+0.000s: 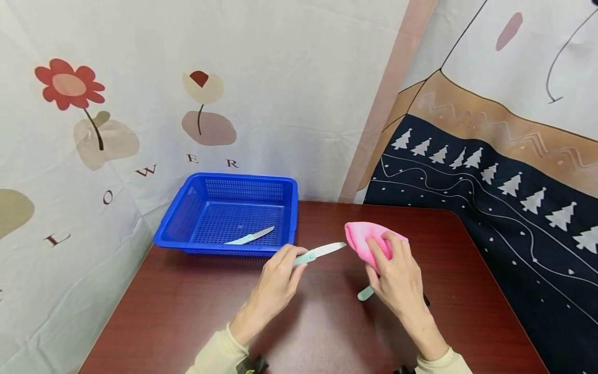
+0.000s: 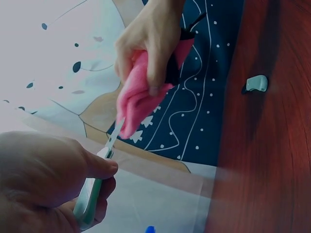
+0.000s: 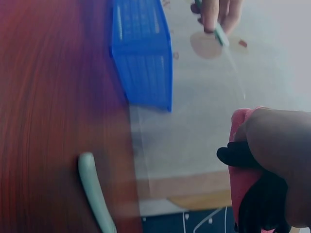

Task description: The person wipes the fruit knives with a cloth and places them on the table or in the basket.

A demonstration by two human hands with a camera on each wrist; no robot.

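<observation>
My left hand point(image 1: 275, 280) pinches a small knife point(image 1: 306, 258) by its mint-green handle, its blade pointing right. Close to the blade's tip is a folded pink cloth point(image 1: 362, 236), which my right hand point(image 1: 399, 275) grips from above. In the left wrist view the tip overlaps the cloth's lower edge point(image 2: 127, 128). A second mint-green handle point(image 1: 366, 293) lies on the table beneath my right hand, its other end hidden in the head view. Another knife point(image 1: 249, 237) with a pale green handle rests inside the blue basket point(image 1: 161, 236).
The basket stands at the back left of the dark red wooden table point(image 1: 322, 332), near a printed fabric backdrop point(image 1: 280, 104). Navy fabric with white trees point(image 1: 467, 192) hangs along the table's right side. A small black piece point(image 1: 426, 300) shows beside my right wrist.
</observation>
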